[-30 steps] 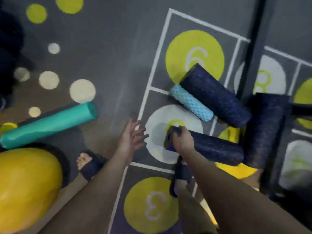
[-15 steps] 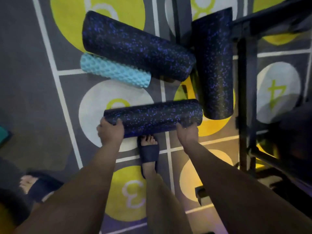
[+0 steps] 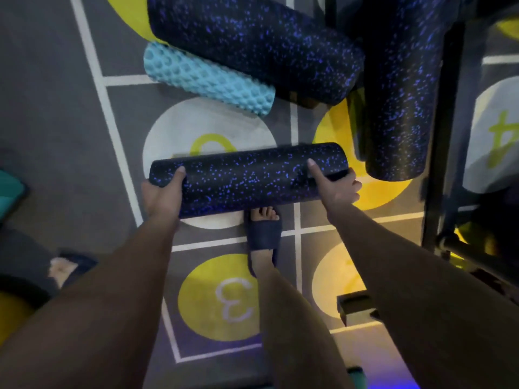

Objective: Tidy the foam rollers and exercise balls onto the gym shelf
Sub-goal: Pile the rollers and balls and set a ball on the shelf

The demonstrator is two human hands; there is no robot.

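Black foam flecked with blue fills both hands. The left grip (image 3: 161,192) is curled round one end of the slim black speckled foam roller (image 3: 247,178), thumb on top. The right grip (image 3: 335,186) is closed round it near the other end, thumb pressed on top and fingertips showing past the far side. The roller hangs crosswise above a foot in a dark blue slide sandal (image 3: 264,234) and appears to be clear of the grey numbered floor mat (image 3: 126,136).

It should be light, stiff enough to stay straight, and matte rather than slick. Holding it near both ends keeps it level and stops it rolling.

Beyond it a light blue knobbly foam roller (image 3: 207,80) lies on the mat, touching a thick black speckled foam roller (image 3: 252,43) behind it. A second thick speckled roller (image 3: 398,94) lies to the right, beside the black metal shelf frame (image 3: 441,136). The thick ones probably need a wide two-handed hold.
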